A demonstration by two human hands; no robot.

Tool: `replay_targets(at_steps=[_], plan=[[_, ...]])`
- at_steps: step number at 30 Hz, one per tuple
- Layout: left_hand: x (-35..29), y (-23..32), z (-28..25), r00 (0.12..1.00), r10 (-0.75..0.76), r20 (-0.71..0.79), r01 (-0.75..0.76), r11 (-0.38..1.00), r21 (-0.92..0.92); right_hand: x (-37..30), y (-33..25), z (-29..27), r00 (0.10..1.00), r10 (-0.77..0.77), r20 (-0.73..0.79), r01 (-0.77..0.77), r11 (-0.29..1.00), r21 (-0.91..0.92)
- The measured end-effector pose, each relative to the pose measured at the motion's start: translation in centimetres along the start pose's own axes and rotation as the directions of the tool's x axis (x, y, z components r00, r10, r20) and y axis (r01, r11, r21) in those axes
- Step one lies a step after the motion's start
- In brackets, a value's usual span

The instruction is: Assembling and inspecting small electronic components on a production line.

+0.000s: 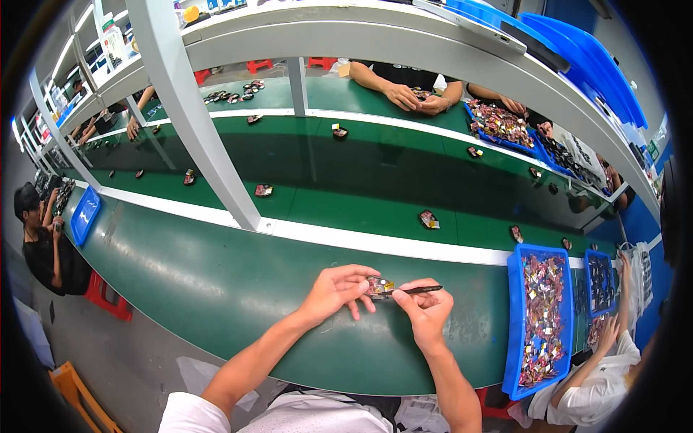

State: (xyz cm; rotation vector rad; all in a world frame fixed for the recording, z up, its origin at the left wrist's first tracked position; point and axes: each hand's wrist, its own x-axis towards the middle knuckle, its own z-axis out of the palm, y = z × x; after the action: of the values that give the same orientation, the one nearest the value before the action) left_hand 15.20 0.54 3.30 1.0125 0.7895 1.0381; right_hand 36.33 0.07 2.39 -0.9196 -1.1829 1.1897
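Observation:
Above the green bench (216, 245), my left hand (333, 294) grips a small dark casing with wires and a yellow and reddish part inside (380, 287). The thumb and fingers close round its left side. My right hand (427, 312) pinches a slim black tool (422, 289) that looks like tweezers. Its tip reaches the right side of the casing, and the fingers there cover part of it. Whether the tip touches the inner parts is too small to tell.
At my right stands a blue tray (514, 325) heaped with small reddish parts, beside a smaller blue tray (600, 252) of dark parts. Beyond a white rail (325, 237), similar casings (429, 219) lie spaced along a green belt. A grey post (195, 101) rises ahead. Other people work around.

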Motion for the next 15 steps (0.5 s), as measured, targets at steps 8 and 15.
replay_targets(at_steps=[8, 15], plan=[[-0.11, -0.58, -0.33, 0.999, 0.041, -0.008, -0.041, 0.999, 0.002, -0.67, -0.01, 0.83, 0.971, -0.237, -0.032, 0.228, 0.956, -0.185], [0.01, -0.71, -0.12, 0.997, 0.075, -0.025, -0.075, 0.997, 0.022, -0.74, -0.27, 0.66, 0.96, -0.278, 0.015, 0.272, 0.923, -0.273]])
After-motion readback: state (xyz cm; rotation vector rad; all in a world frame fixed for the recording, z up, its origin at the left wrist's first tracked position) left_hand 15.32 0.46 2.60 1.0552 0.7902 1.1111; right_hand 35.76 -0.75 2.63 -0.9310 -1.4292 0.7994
